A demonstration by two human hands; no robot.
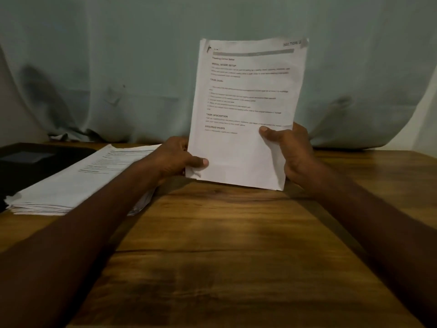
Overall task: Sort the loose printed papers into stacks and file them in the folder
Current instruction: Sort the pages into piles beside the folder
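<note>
At the far left a flat black folder (28, 162) with a smooth, matte cover lies on the wooden table (224, 268), partly tucked under a thick stack of printed papers (78, 183). That stack lies flat, its white sheets slightly fanned so the ragged edges show as thin layers along the near side. The table's surface is warm brown with visible grain and a long seam running across it. Moving right, the left hand (175, 159) pinches the lower left edge of a thin sheaf of papers (246, 110), thumb pressed on the front. The sheaf stands nearly upright, its bottom edge at or just above the tabletop, rectangular, faintly creased, printed with blurred black headings and lines of text and a grey bar near the top. The right hand (293, 150) clasps its right edge, thumb on the front and fingers wrapped behind. Behind everything hangs a pale grey-green cloth (118, 67), softly draped in loose folds.
</note>
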